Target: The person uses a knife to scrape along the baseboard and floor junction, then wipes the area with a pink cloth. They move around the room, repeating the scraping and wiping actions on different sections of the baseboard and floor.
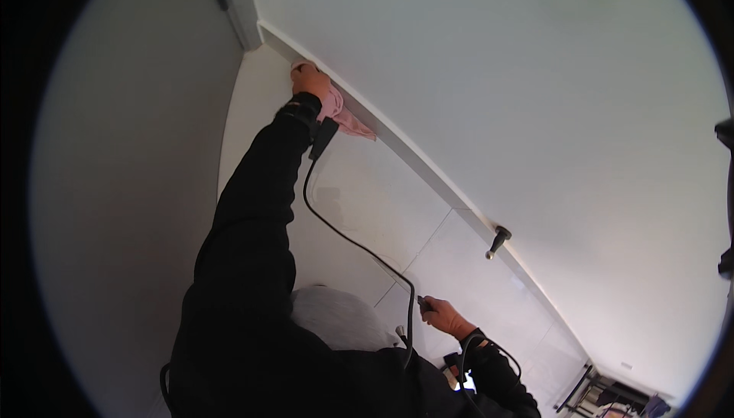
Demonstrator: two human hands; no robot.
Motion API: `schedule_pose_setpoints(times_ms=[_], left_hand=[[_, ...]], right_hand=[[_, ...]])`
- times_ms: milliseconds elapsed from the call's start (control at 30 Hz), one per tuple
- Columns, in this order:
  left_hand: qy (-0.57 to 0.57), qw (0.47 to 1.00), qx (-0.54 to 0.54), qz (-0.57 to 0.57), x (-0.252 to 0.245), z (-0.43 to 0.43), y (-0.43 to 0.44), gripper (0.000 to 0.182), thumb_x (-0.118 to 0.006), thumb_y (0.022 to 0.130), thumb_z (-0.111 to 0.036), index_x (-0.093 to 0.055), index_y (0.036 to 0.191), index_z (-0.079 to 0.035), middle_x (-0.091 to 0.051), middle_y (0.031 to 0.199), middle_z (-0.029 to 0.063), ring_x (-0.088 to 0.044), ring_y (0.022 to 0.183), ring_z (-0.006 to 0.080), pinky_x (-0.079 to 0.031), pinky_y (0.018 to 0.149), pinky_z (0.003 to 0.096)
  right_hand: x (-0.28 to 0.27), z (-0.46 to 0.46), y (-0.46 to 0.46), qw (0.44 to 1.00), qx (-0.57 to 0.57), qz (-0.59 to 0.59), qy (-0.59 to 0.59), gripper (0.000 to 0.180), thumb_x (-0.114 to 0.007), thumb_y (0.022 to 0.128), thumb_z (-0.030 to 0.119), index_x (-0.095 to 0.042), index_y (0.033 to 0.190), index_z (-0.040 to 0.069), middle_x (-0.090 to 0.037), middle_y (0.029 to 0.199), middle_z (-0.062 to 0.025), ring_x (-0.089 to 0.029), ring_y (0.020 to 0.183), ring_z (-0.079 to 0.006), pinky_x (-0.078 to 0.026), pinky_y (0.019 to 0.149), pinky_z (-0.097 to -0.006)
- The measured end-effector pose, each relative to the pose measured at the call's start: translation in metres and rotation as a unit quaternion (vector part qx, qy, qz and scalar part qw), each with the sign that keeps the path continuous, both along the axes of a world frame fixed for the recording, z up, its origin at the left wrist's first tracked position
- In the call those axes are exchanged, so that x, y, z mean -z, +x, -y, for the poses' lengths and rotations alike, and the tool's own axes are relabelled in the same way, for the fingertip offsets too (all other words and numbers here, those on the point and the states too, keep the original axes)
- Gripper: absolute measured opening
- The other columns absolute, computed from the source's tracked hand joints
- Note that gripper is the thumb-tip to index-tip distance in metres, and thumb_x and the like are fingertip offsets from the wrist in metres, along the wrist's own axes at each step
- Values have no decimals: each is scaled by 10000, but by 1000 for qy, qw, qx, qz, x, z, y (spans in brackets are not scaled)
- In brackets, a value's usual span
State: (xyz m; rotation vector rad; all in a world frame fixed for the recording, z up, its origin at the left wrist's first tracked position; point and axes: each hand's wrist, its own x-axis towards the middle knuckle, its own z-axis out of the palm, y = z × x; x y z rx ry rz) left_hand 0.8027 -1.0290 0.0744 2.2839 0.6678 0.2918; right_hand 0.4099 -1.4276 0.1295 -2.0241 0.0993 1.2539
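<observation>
My left hand (309, 79) is at the upper left, closed on a pink cloth (332, 105) that lies against the white baseboard (401, 145) near the corner by the door frame. Part of the cloth trails along the baseboard's foot. A black device (324, 138) with a black cable (355, 241) hangs at my left wrist. Lower right, my right hand (446, 316) is shut on a small dark object (424, 304), whose kind I cannot tell. It is above the tiled floor (373, 206), apart from the cloth.
A dark doorstop (499, 241) with a metal tip juts from the baseboard. A grey door or panel (137, 188) stands at the left, beside the door frame (243, 10). The white wall (516, 102) rises on the right. A dark rack (608, 398) with items stands at bottom right.
</observation>
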Motion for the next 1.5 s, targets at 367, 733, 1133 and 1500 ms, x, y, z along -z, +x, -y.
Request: schedule_pose_setpoints(times_ms=[367,733,1133,1500], left_hand=[[152,794,583,-75,32,163,-86,239,-573,787,-253,-684,877,-61,-623,1052,159,-589,965,341,-480,813,414],[368,645,635,-213,-58,64,-24,295,-523,779,-261,-641,925,-34,-650,891,199,-623,803,363,-501,724,412],[381,891,246,-26,92,122,-120,370,-489,829,-307,-501,1192,-237,-400,1304,103,-303,1229,368,-274,966,535],[251,875,411,40,-1,360,-295,250,-546,786,-145,-632,1014,-198,-456,1267,32,-376,1176,316,-294,959,498]], right_hand=[[-36,57,6,995,-71,42,-59,169,-481,761,113,-556,879,18,-598,728,-178,-580,701,-353,-455,659,-411],[-84,167,-23,965,-201,21,-165,239,-502,826,177,-589,997,35,-628,842,-197,-595,813,-367,-469,745,-426],[-27,255,-67,999,-19,15,-45,195,-513,797,165,-577,932,39,-623,779,-180,-601,751,-365,-472,700,-418],[-25,247,-42,980,-194,-35,-3,189,-465,829,156,-572,890,14,-583,705,-92,-544,656,-215,-447,645,-337]])
